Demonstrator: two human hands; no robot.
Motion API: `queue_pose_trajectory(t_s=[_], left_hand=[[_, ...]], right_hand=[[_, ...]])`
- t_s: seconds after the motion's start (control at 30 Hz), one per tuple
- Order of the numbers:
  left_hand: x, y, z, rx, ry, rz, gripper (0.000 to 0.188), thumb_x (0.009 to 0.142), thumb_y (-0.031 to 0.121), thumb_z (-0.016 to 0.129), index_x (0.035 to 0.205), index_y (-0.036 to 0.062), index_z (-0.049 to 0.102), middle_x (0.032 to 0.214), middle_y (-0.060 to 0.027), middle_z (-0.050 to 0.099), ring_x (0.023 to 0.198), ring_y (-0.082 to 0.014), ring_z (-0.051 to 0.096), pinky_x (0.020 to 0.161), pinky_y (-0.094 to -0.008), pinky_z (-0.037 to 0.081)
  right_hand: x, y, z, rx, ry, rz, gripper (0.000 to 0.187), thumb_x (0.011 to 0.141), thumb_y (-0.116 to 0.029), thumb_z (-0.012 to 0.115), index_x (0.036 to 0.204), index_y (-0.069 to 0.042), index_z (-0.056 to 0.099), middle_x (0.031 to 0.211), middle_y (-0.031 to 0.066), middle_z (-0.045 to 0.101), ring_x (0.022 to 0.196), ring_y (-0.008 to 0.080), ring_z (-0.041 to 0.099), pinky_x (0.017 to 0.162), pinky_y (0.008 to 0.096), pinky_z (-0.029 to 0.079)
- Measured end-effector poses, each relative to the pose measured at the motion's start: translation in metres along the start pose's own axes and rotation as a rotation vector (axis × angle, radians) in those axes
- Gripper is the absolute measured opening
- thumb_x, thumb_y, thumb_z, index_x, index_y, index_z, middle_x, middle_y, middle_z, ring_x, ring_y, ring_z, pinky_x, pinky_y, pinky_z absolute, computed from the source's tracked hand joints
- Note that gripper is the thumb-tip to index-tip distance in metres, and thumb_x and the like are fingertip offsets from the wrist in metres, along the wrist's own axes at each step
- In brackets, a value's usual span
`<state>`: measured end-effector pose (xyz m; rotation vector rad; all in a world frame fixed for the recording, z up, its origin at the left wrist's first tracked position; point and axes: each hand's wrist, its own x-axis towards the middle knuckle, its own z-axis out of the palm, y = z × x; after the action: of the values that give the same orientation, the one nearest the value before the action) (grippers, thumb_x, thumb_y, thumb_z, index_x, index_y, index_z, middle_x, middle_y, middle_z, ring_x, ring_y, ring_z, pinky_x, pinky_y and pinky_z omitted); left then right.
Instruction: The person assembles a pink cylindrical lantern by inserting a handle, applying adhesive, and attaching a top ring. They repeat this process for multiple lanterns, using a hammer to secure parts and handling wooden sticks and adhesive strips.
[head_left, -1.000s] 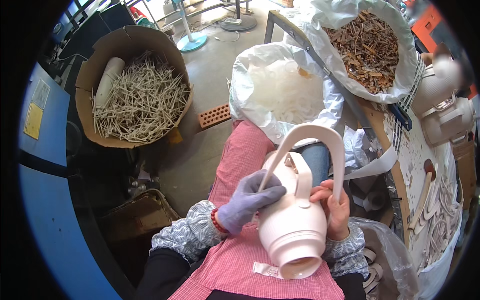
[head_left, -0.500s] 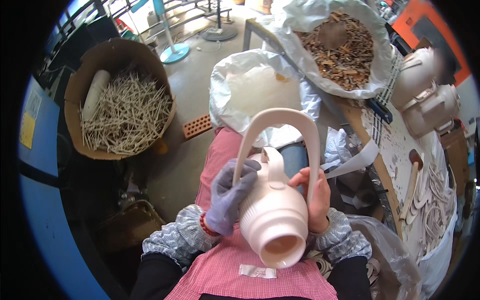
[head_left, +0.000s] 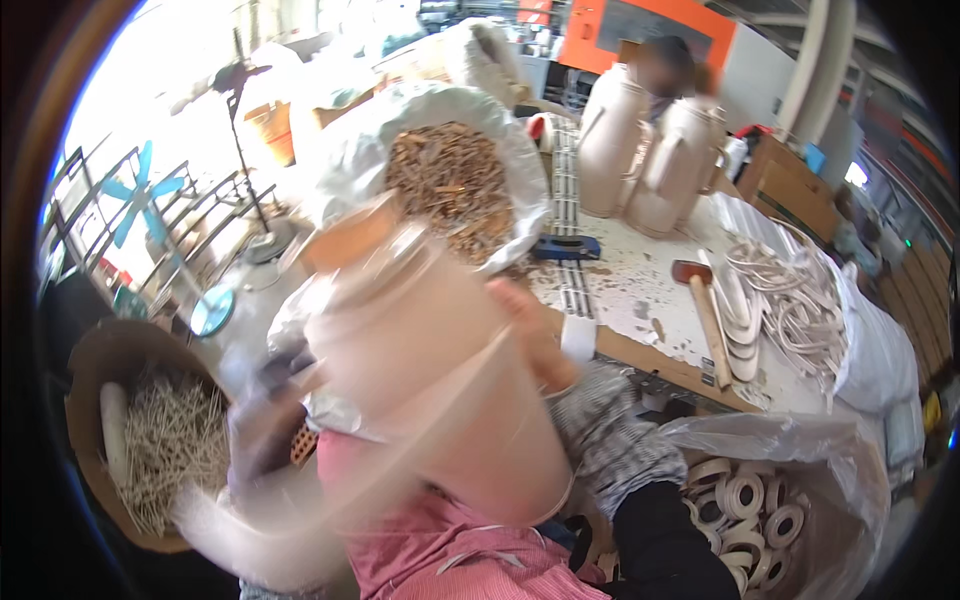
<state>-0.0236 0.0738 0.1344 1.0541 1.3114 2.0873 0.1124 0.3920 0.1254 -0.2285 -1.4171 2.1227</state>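
A pale pink plastic jug body (head_left: 410, 330), smeared by motion, is held tilted above my lap with its mouth end up. Its long curved handle (head_left: 350, 490) swings loosely across the front, low on the left. My right hand (head_left: 535, 335), bare, presses round the jug's right side. On the other side, my left hand (head_left: 265, 420) in a grey glove grips near the jug's left edge; blur hides its exact finger positions.
On the worktable (head_left: 640, 300) are two pale jugs (head_left: 610, 140), a mallet (head_left: 708, 320), a blue-black tool (head_left: 566, 247) and curved strips (head_left: 790, 300). A bag of brown scraps (head_left: 450, 190) stands beyond. Rings fill a bag (head_left: 745, 510) at right; a carton (head_left: 95, 370) of sticks is left.
The jug has risen from my lap and turned, its mouth end now up and away from me. The handle has swung down to the left. My view has shifted right.
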Motion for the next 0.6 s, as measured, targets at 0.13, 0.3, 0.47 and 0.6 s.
queue_pose_trajectory(t_s=[0.13, 0.3, 0.47, 0.6], left_hand=[[-0.011, -0.021, 0.009, 0.353, -0.391, -0.346, 0.026, 0.081, -0.011, 0.064, 0.102, 0.001, 0.073, 0.12, -0.0138, 0.064, 0.113, -0.0218, 0.06, 0.095, -0.0311, 0.048], [-0.043, -0.062, 0.005, 0.133, -0.1, -0.597, 0.021, 0.09, -0.001, 0.06, 0.11, -0.0053, 0.067, 0.109, -0.0109, 0.067, 0.101, -0.0173, 0.062, 0.093, -0.029, 0.049], [-0.032, -0.08, 0.026, 0.102, -0.128, -0.586, 0.023, 0.094, 0.006, 0.059, 0.113, -0.0054, 0.065, 0.107, -0.0093, 0.067, 0.099, -0.0165, 0.062, 0.091, -0.0283, 0.049], [-0.036, -0.082, 0.032, 0.115, -0.079, -0.589, 0.025, 0.095, 0.008, 0.059, 0.115, -0.0054, 0.064, 0.107, -0.009, 0.067, 0.099, -0.0163, 0.062, 0.091, -0.029, 0.049]], right_hand=[[-0.008, -0.121, -0.127, -0.308, 0.363, -0.537, 0.034, 0.104, -0.034, 0.043, 0.102, -0.004, 0.061, 0.089, 0.001, 0.063, 0.071, 0.0086, 0.061, 0.058, 0.0221, 0.05], [-0.01, -0.173, -0.225, -0.721, 0.765, -0.86, 0.042, 0.102, -0.024, 0.05, 0.138, -0.007, 0.038, 0.106, 0.0046, 0.057, 0.085, 0.0093, 0.056, 0.066, 0.0223, 0.046], [0.051, -0.168, -0.279, -1.46, 0.918, -1.05, 0.057, 0.096, -0.005, 0.05, 0.149, -0.011, 0.03, 0.136, 0.0188, 0.043, 0.121, 0.0353, 0.049, 0.101, 0.042, 0.04], [0.082, -0.184, -0.295, -1.557, 1.05, -0.597, 0.069, 0.088, -0.003, 0.058, 0.15, -0.014, 0.028, 0.14, 0.0206, 0.04, 0.123, 0.0378, 0.046, 0.104, 0.0464, 0.036]])
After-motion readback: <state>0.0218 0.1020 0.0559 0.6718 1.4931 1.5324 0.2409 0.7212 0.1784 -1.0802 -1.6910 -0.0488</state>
